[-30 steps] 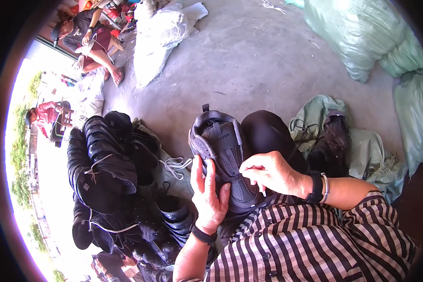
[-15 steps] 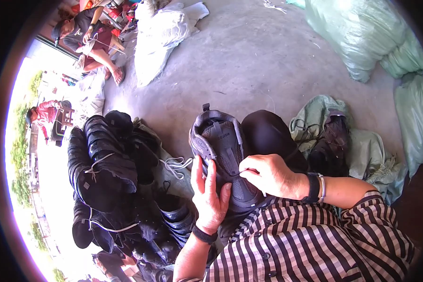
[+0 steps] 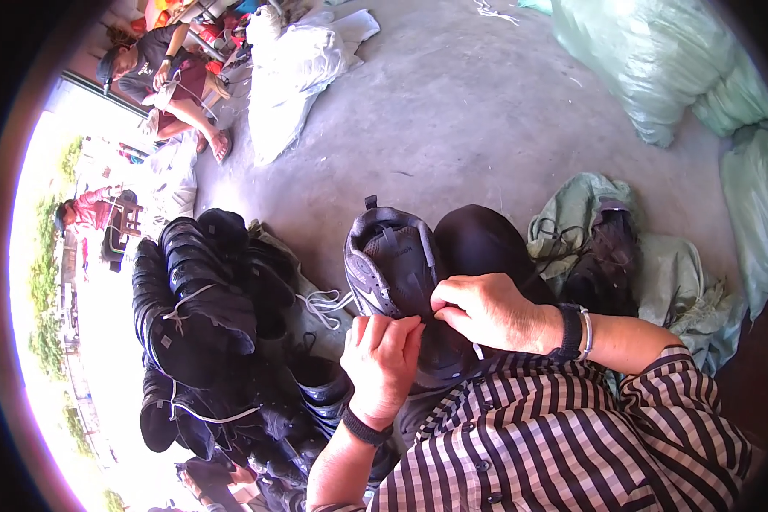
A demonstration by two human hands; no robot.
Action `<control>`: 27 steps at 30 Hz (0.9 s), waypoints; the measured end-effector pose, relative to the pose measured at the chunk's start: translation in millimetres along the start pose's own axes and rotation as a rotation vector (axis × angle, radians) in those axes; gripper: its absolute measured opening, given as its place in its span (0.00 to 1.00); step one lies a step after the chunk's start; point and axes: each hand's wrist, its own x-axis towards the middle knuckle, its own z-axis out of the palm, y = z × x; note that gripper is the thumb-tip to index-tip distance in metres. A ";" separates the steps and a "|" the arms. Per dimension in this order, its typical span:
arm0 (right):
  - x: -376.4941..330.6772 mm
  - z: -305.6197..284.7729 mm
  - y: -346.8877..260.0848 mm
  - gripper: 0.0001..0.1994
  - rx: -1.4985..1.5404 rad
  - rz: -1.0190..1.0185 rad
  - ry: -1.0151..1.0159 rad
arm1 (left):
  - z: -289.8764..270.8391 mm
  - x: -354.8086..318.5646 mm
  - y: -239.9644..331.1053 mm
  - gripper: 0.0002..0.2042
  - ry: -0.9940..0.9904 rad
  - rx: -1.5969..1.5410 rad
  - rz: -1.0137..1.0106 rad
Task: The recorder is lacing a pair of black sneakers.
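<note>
A dark grey sneaker (image 3: 392,247) lies across my lap, its heel loop pointing away from me. At the near left edge of its opening, my left hand (image 3: 377,363) is closed, fingertips and thumb pinched together; what they hold is hidden. My right hand (image 3: 503,314) pinches over the shoe's tongue and lace area, close to my left fingertips. A short white lace end (image 3: 478,351) sticks out beneath the right hand; the rest of it is covered. The toe of the sneaker sits low, near my striped shirt.
Stacked black shoe uppers (image 3: 200,333) pile up at my left, some tied with white cord (image 3: 326,305). Green sacks (image 3: 657,264) and dark material lie at right. Big pale green bags (image 3: 648,68) stand far right. A seated person (image 3: 166,81) works far left near a white sack (image 3: 294,77).
My left hand has gone from outspread fingers along the shoe's side to a pinch at its edge. The right hand has shifted slightly left. The view has moved a little.
</note>
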 end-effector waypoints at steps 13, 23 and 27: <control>-18.4 -47.4 4.4 0.04 0.362 0.095 0.049 | -20.8 -45.3 -35.2 0.01 0.184 -0.248 -0.397; -26.2 -52.7 27.7 0.22 1.469 0.692 -0.503 | -33.1 -35.5 -24.2 0.12 0.392 -1.760 -0.750; -32.8 -51.9 51.0 0.15 1.746 0.589 -0.245 | -48.7 -22.9 -25.1 0.07 0.315 -1.850 -0.728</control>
